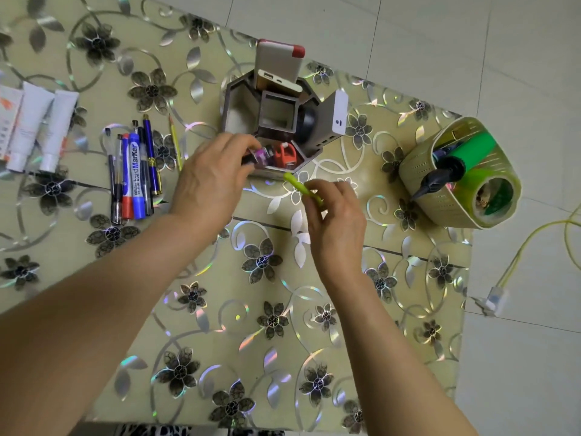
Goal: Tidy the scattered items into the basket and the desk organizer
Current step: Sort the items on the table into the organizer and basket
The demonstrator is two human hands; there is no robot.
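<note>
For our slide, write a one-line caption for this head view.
Left hand places small items in the desk organizer while the right hand holds a green stick.

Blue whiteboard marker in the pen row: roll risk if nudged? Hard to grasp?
The blue whiteboard marker looks round-barrelled, so a sideways nudge would probably roll it, though the red marker and pens beside it may stop it. It looks rigid and light; the smooth glossy tablecloth might let it slide.

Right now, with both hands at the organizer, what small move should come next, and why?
Probably the right hand should carry the green stick it pinches the short way into the desk organizer, whose front compartment already holds small items. The left hand is busy there with a dark item, so wait for room.
</note>
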